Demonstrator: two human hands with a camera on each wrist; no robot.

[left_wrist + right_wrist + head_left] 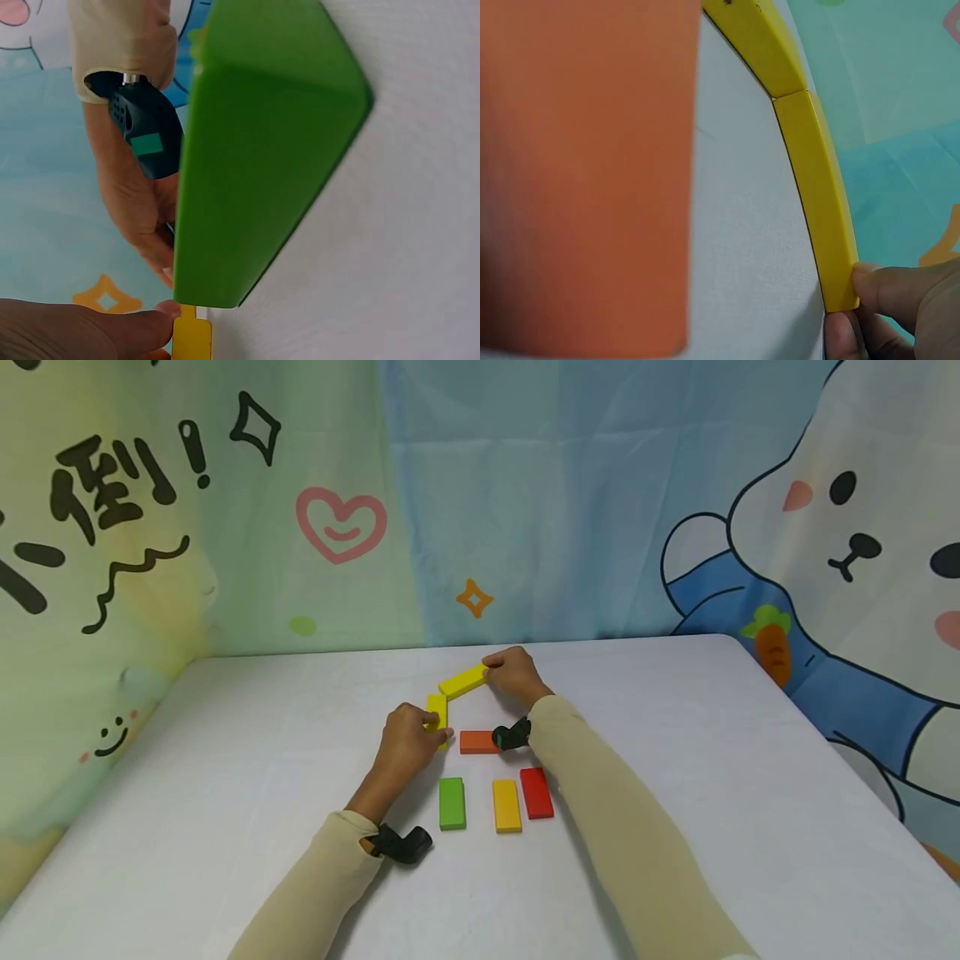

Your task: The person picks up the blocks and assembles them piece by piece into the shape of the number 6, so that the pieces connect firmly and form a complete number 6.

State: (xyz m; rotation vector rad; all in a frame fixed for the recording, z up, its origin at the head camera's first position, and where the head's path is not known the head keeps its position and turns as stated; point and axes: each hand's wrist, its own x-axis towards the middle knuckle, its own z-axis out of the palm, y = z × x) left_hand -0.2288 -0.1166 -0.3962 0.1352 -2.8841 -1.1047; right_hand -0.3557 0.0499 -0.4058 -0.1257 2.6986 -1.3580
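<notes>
Two yellow blocks meet end to end at an angle near the middle of the table. My left hand (407, 742) pinches the left yellow block (441, 704), which points toward me. With thumb and fingertips my right hand (514, 675) holds the far right end of the other yellow block (462, 681), which slants up to the right. In the right wrist view, the corners of the yellow blocks (814, 195) touch, and the thumb (889, 289) presses the near block's end. The left wrist view shows the left thumb (135, 330) against a yellow block (192, 337).
Just below the right hand lies an orange block (477, 742), partly covered by the wrist camera (512, 734). Nearer to me are a green block (452, 804), an amber-yellow block (507, 807) and a red block (537, 793). A printed cloth (540, 527) hangs behind the white table (675, 760).
</notes>
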